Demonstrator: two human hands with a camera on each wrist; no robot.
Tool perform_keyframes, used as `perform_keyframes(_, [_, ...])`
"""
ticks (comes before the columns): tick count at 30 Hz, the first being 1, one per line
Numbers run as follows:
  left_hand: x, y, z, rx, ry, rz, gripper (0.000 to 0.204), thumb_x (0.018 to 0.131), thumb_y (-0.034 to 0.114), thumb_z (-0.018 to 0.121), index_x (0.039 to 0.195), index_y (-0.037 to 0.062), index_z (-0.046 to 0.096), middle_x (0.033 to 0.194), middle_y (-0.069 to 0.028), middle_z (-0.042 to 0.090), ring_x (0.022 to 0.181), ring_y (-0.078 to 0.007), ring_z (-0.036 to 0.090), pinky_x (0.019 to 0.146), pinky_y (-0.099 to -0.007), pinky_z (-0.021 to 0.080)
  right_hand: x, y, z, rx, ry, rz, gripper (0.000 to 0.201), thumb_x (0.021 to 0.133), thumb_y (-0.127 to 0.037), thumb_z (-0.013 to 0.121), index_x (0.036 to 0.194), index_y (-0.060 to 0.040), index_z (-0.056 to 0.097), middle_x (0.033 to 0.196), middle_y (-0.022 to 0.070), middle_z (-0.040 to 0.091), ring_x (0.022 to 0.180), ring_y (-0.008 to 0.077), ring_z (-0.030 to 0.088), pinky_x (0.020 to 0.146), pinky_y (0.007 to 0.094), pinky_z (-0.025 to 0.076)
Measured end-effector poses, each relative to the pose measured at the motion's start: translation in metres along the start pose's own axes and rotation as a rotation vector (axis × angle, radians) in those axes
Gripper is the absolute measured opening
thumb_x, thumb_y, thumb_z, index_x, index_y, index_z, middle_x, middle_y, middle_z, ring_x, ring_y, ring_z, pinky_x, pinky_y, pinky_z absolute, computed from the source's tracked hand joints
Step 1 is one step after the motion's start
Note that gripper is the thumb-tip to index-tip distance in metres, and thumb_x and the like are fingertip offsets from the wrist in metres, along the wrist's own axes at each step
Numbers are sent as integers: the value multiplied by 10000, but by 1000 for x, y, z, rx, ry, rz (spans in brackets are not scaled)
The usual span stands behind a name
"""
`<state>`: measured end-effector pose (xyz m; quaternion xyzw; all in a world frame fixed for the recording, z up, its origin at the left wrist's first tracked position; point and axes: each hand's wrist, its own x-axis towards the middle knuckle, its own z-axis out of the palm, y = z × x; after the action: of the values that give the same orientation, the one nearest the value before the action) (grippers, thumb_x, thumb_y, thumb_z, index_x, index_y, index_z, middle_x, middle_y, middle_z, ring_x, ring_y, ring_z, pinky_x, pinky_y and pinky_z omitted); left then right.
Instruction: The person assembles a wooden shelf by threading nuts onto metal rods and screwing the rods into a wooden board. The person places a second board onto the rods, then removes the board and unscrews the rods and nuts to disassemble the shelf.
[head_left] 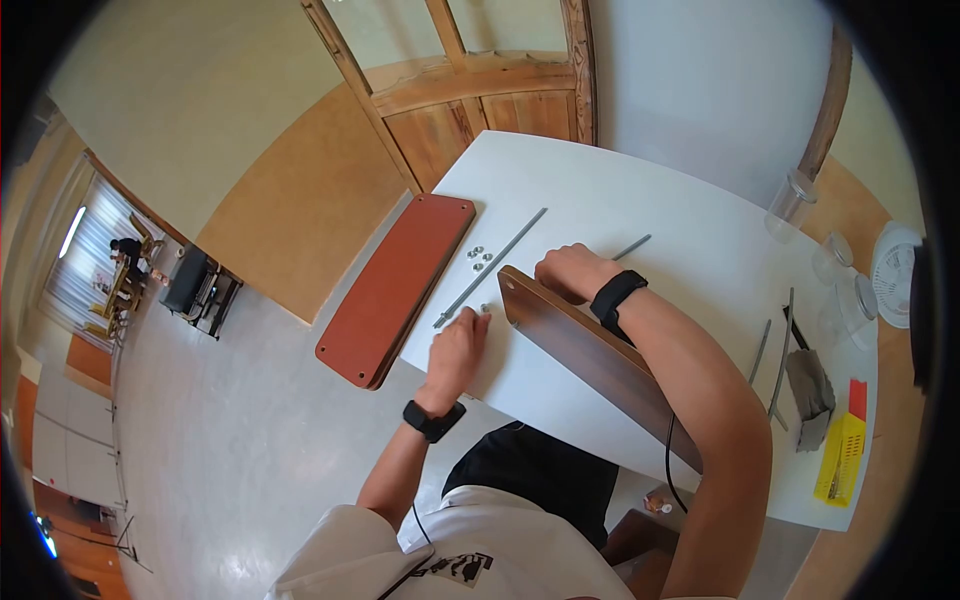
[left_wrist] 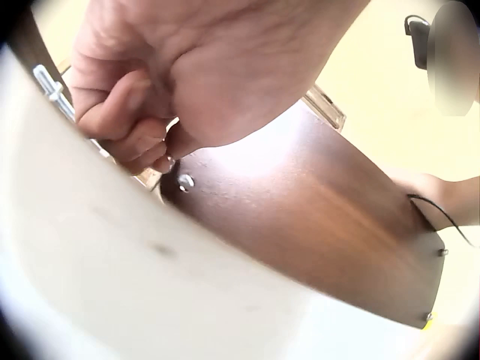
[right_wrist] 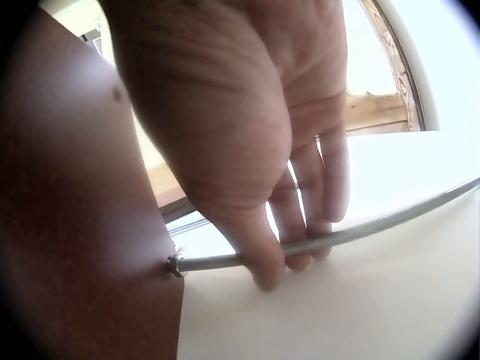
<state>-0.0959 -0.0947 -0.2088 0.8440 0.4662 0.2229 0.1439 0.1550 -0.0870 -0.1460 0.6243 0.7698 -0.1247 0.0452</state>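
A dark brown board (head_left: 600,365) stands on its long edge on the white table. Behind it, my right hand (head_left: 578,272) holds a threaded rod (head_left: 632,246) between thumb and fingers. In the right wrist view this rod (right_wrist: 360,229) meets the board (right_wrist: 67,195) at a nut (right_wrist: 176,265). My left hand (head_left: 455,352) is at the other face, fingers curled, with a small nut (head_left: 484,307) at the fingertips. The left wrist view has this hand (left_wrist: 202,75) beside the board's corner, near a metal end (left_wrist: 185,181); the fingers partly hide the pinched nut.
A second threaded rod (head_left: 515,240) and several loose nuts (head_left: 478,267) lie left of the board. Red-brown boards (head_left: 398,285) overhang the table's left edge. On the right are more rods (head_left: 783,350), a grey cloth (head_left: 810,395), a yellow basket (head_left: 840,460) and clear jars (head_left: 792,203).
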Motion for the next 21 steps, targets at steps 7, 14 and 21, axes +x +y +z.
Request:
perform_keyframes(7, [18,-15,-22,157,-82,76,258,982,265,658,965,19,582,823,-187,707,754,-392,684,669,-478,524,3,-3,-1,-47,-35,13,161,783,-53,747,930,-112,777,1004,136,770,954,297,747,854,395,580])
perform_keyframes(14, [19,-10,-28,70,-89,76,267,937,251,716,1025,30,595,932,-156,704,779,-353,697,703,-468,538,2,-1,-4,-39,-82,8,92,819,-63,710,881,-97,768,986,139,773,956,304,750,821,401,578])
perform_keyframes(21, [19,3,-31,-117,-50,16,245,949,210,711,1074,24,614,953,-120,683,755,-284,679,682,-411,529,-1,6,-5,-253,53,-35,109,838,-28,659,795,-91,737,916,138,767,899,292,755,749,405,570])
